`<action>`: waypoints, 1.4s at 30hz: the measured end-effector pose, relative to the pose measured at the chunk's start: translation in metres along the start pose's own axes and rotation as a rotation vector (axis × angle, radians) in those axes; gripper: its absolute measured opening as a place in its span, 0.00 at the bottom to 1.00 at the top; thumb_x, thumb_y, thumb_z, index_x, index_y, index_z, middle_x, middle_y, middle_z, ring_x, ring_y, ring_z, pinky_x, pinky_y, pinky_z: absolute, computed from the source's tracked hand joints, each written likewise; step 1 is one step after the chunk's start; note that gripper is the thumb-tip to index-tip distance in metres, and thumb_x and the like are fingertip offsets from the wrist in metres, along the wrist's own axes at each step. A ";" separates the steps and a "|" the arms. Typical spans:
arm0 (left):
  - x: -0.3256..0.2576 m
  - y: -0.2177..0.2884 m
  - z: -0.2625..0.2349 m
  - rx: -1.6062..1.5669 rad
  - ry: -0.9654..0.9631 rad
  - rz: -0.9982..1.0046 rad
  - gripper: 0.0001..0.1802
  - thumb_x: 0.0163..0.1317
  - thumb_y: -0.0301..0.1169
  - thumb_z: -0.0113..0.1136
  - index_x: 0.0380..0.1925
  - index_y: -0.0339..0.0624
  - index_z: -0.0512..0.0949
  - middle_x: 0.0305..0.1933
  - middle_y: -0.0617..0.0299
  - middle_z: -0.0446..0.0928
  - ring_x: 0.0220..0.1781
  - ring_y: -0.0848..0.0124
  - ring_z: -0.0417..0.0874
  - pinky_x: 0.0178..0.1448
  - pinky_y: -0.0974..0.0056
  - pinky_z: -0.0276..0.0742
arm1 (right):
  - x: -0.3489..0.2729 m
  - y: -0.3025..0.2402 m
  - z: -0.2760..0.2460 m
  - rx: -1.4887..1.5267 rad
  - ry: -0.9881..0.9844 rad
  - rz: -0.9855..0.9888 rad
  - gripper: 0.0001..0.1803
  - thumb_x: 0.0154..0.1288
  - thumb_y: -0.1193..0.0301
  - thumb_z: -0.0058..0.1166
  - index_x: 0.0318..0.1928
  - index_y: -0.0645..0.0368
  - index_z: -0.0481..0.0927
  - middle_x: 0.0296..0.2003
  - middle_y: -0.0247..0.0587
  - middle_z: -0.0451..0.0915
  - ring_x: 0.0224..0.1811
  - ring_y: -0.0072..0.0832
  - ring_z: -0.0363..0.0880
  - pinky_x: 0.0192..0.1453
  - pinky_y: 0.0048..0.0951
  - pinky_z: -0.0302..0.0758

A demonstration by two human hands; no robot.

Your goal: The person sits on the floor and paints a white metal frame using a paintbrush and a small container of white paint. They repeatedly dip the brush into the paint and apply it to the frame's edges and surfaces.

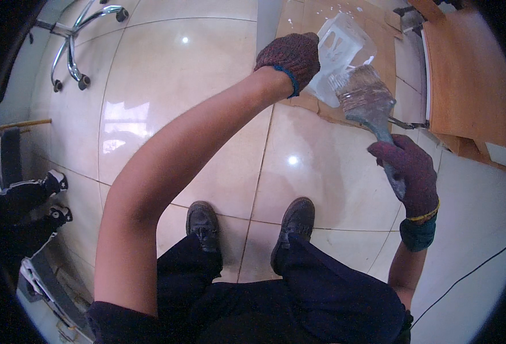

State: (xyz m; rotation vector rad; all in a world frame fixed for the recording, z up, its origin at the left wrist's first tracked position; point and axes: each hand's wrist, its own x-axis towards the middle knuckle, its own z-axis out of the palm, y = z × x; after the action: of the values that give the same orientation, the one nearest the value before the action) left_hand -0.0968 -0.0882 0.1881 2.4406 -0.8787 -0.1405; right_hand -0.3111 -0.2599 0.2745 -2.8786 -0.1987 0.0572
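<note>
My left hand (290, 60), in a dark maroon knitted glove, is closed at the near left side of a translucent plastic container (349, 43) and holds it tilted. White paint coats the container's inside. My right hand (410, 172), gloved the same way with a dark green cuff, is wrapped round the handle of a wide paintbrush (370, 106). The brush points up and left, its worn, paint-streaked bristles against or just over the container's near right edge; I cannot tell whether they touch.
Brown cardboard (296, 20) with white drips lies under the container on the tiled floor (207, 74). Wooden furniture (476, 69) stands at the right, beside a thin black cable (465, 284). At the left are a chrome chair base (69, 37) and another person's shoes (58, 182).
</note>
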 end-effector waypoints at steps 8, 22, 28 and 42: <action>0.000 -0.002 0.008 -0.063 0.018 0.022 0.16 0.56 0.38 0.54 0.38 0.38 0.72 0.36 0.41 0.78 0.43 0.47 0.80 0.48 0.49 0.76 | -0.033 0.008 0.016 0.802 0.550 0.277 0.17 0.61 0.65 0.59 0.47 0.61 0.76 0.31 0.43 0.80 0.27 0.26 0.79 0.26 0.22 0.73; -0.007 0.000 0.007 -0.159 -0.012 0.006 0.15 0.54 0.37 0.53 0.38 0.37 0.71 0.33 0.40 0.78 0.42 0.45 0.79 0.47 0.48 0.75 | 0.013 0.051 0.016 1.233 0.676 0.793 0.18 0.69 0.63 0.48 0.55 0.58 0.72 0.23 0.26 0.70 0.20 0.10 0.66 0.17 0.10 0.61; -0.007 -0.007 0.010 -0.126 -0.047 -0.039 0.17 0.55 0.37 0.52 0.39 0.35 0.71 0.34 0.39 0.77 0.42 0.45 0.79 0.47 0.48 0.75 | 0.010 0.072 0.022 1.178 0.776 0.885 0.14 0.68 0.60 0.48 0.47 0.54 0.75 0.17 0.26 0.67 0.13 0.12 0.61 0.12 0.14 0.57; 0.006 -0.002 0.038 -0.164 -0.043 -0.094 0.15 0.54 0.35 0.53 0.35 0.33 0.76 0.35 0.39 0.79 0.41 0.47 0.81 0.47 0.51 0.76 | -0.024 0.030 0.014 0.466 0.140 0.146 0.14 0.58 0.75 0.54 0.46 0.54 0.78 0.26 0.35 0.79 0.23 0.22 0.76 0.24 0.23 0.72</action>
State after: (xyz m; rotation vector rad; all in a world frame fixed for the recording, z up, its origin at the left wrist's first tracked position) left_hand -0.1014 -0.1079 0.1552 2.3332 -0.7397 -0.2887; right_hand -0.3321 -0.2891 0.2541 -2.4153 0.0480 -0.0630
